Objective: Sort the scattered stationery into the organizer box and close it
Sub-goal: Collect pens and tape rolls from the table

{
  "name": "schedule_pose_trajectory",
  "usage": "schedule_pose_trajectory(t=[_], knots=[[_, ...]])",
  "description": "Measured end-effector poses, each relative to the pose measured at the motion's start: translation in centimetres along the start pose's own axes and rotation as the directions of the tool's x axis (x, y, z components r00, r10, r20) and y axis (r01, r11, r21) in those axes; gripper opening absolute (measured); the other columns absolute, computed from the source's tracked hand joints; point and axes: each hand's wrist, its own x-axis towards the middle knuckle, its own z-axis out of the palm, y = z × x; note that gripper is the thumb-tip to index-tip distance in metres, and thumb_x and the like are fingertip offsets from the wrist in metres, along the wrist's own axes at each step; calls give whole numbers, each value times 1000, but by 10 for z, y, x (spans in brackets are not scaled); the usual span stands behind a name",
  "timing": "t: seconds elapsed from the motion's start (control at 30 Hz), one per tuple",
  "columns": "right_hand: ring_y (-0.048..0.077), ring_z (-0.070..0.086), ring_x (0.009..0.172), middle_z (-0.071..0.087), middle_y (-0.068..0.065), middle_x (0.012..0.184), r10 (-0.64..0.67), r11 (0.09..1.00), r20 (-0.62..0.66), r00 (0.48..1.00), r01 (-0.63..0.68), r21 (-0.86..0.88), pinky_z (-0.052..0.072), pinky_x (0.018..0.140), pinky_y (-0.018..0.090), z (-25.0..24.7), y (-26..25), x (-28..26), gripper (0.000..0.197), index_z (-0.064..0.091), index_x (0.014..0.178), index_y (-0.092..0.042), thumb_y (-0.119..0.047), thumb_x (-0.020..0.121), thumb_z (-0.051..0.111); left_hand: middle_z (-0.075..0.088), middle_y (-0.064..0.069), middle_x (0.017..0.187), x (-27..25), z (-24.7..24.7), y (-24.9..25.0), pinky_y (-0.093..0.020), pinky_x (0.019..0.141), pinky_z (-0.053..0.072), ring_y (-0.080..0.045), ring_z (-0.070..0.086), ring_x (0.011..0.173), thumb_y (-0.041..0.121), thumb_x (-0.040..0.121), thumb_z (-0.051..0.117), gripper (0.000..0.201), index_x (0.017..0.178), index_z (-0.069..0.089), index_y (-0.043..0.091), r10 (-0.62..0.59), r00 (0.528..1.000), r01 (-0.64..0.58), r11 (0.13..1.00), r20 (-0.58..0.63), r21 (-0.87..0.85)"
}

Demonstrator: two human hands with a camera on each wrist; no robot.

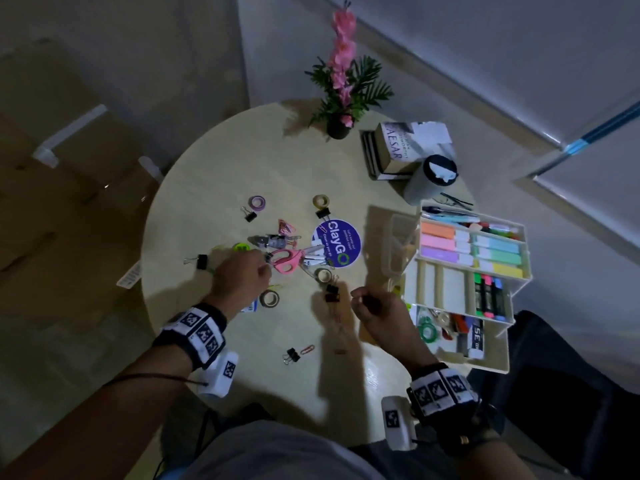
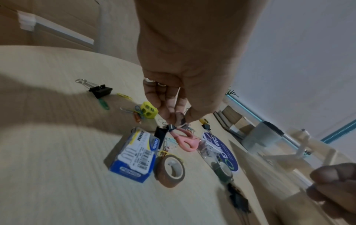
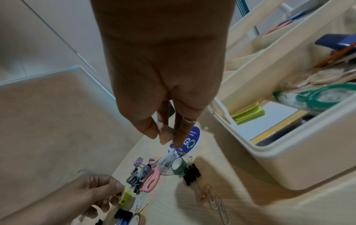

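The cream organizer box [image 1: 498, 367] stands open at the table's right edge, with highlighters, tape and an eraser in its tiers. Pink scissors [image 1: 285, 261], tape rolls [image 1: 269, 298], binder clips [image 1: 331, 293] and paper clips lie scattered mid-table. My left hand [image 1: 266, 268] hovers by the scissors' handles [image 2: 185, 140] and pinches a small black binder clip [image 2: 170, 127] by its wire. Beside the box wall [image 3: 289, 167], my right hand [image 1: 360, 301] is curled with its fingertips [image 3: 163, 135] pressed together. Nothing shows plainly in it.
A potted pink flower [image 1: 341, 128], stacked books [image 1: 405, 147] and a grey cup [image 1: 429, 180] stand at the back right. A blue box [image 2: 133, 156] and a yellow sharpener [image 2: 148, 112] lie by my left hand. A round purple sticker [image 1: 337, 244] marks the table's middle.
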Motion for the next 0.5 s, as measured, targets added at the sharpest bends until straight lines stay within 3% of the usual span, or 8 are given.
schedule_pose_trajectory(t=[0.07, 0.17, 0.23, 0.3, 0.37, 0.43, 0.5], knots=[[5, 58, 62, 72, -5, 73, -26, 1000, -7, 1000, 26, 4, 47, 62, 20, -11, 0, -10, 15, 74, 93, -28, -14, 98, 70, 65, -2, 67, -4, 4, 6, -37, 56, 52, -28, 65, 66, 29, 98, 63, 19, 83, 64, 19, 44, 999, -45, 997, -27, -67], [16, 70, 76, 75, -5, 85, -79, 997, -16, 997, 79, -6, 58, 72, 32, -34, 3, -24, 22, 74, 97, -26, -5, 93, 70, 62, 5, 68, -12, 7, 30, -33, 60, 47, -17, 59, 64, 22, 101, 64, 13, 89, 66, 17, 167, 985, -171, 964, -40, -202], [15, 71, 83, 74, -6, 91, -124, 992, -58, 991, 123, -17, 60, 79, 35, -54, 8, -32, 27, 72, 96, -24, 2, 87, 73, 60, 10, 74, -18, 9, 55, -31, 66, 44, -12, 58, 70, 18, 101, 63, 12, 89, 67, 19, 264, 963, -270, 923, -57, -276], [15, 68, 84, 71, -8, 91, -164, 985, -132, 978, 156, -68, 56, 76, 30, -79, 13, -37, 28, 68, 90, -23, 2, 85, 78, 65, 11, 81, -23, 11, 82, -35, 73, 49, -13, 62, 77, 25, 99, 61, 12, 89, 67, 25, 347, 934, -355, 879, -84, -318], [13, 66, 83, 70, -8, 89, -211, 974, -218, 953, 185, -133, 51, 71, 26, -106, 24, -41, 29, 67, 88, -24, 1, 84, 81, 69, 15, 84, -29, 14, 112, -34, 76, 54, -4, 65, 79, 28, 98, 65, 8, 90, 67, 30, 391, 916, -395, 851, -87, -346], [13, 65, 76, 69, -7, 86, -180, 980, -312, 933, 145, -134, 53, 66, 30, -133, 39, -41, 27, 69, 88, -24, -1, 85, 81, 71, 16, 89, -37, 17, 147, -22, 72, 53, 1, 67, 80, 21, 96, 72, 6, 94, 70, 27, 421, 905, -410, 822, -62, -395], [17, 66, 70, 70, -5, 81, -99, 994, -356, 929, 80, -69, 56, 60, 34, -154, 53, -38, 23, 70, 88, -23, -2, 88, 80, 73, 12, 96, -43, 23, 184, -22, 74, 55, -1, 67, 84, 20, 97, 72, 4, 100, 74, 22, 466, 884, -441, 788, -52, -429]])
